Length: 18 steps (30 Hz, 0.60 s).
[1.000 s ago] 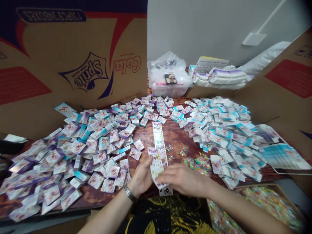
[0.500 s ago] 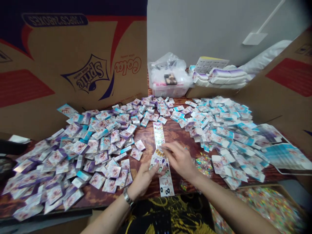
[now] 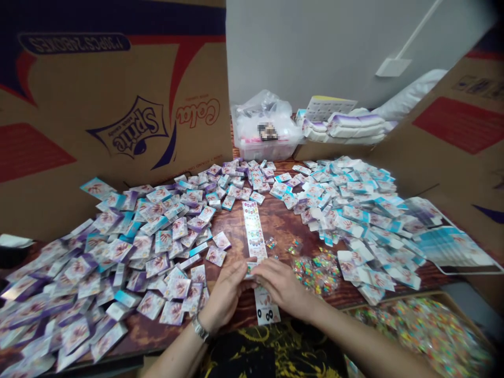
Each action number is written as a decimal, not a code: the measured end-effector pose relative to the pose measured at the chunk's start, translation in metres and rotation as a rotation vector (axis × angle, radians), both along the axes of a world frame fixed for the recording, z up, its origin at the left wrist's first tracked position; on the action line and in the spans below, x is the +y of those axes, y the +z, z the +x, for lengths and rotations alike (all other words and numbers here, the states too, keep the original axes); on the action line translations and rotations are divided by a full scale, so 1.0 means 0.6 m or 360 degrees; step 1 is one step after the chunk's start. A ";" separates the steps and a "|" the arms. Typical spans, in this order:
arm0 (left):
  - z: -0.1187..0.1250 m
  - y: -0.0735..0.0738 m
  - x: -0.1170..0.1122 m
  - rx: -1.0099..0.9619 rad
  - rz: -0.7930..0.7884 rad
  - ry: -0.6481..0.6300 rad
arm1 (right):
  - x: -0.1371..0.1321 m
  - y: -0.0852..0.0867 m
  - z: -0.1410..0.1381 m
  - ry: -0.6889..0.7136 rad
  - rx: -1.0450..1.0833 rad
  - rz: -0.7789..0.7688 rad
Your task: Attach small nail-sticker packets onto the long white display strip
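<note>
My left hand point(image 3: 232, 281) and my right hand point(image 3: 281, 283) meet over the table, their fingers closed on a sticker sheet point(image 3: 250, 269). Only a small part of it with green marks shows between the fingertips; the rest is covered. Beneath the hands a long white strip of stickers point(image 3: 254, 231) with rows of coloured ovals lies flat, its near end point(image 3: 268, 314) showing black shapes. To the right of my right hand is a heap of small clear packets with colourful bits point(image 3: 317, 270), and a few loose packets point(image 3: 294, 247) lie close to the strip.
Small printed boxes point(image 3: 157, 239) are piled on the left, and more boxes, some with open flaps, point(image 3: 354, 210) on the right. Large cartons point(image 3: 118, 105) stand around the table. A plastic tub point(image 3: 268, 149) is at the back. A carton of packets point(image 3: 425, 331) sits lower right.
Both hands have drawn closer together and slightly toward me, closing over the sticker sheet, which was spread wider before. The view has shifted, and more of the packet heap shows.
</note>
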State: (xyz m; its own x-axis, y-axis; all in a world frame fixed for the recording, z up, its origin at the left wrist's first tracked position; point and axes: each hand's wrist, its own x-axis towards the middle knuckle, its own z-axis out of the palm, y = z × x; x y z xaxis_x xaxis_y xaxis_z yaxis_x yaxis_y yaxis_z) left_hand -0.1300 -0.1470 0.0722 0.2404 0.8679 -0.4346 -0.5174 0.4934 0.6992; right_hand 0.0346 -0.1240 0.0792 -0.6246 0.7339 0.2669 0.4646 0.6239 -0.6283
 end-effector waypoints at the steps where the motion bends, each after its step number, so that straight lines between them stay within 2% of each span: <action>1: 0.001 -0.002 -0.003 0.0063 0.0036 -0.0039 | 0.000 0.000 -0.001 -0.0085 0.0062 -0.0130; 5: 0.001 -0.017 -0.013 0.0407 0.0224 -0.0242 | -0.003 -0.008 0.000 -0.0304 0.0092 -0.0362; 7: 0.003 -0.030 -0.016 0.0560 0.0336 -0.0272 | -0.007 -0.013 0.005 -0.0286 0.0057 -0.0456; 10: 0.012 -0.051 -0.014 0.0662 0.0417 -0.0212 | -0.005 -0.019 0.017 -0.0161 0.0038 -0.0530; 13: 0.023 -0.065 0.002 0.0740 0.0485 -0.0243 | 0.024 -0.028 0.035 -0.0031 -0.0064 -0.0430; 18: 0.036 -0.057 0.063 0.1180 0.0730 -0.0234 | 0.111 -0.063 0.064 -0.0149 -0.0459 -0.0168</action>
State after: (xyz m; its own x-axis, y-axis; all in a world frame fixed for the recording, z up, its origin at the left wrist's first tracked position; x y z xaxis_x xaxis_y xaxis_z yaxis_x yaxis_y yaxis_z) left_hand -0.1082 -0.1095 0.0382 0.1580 0.9775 -0.1394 0.1945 0.1076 0.9750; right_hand 0.0730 -0.0576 0.0417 -0.5916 0.8062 0.0078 0.6856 0.5082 -0.5213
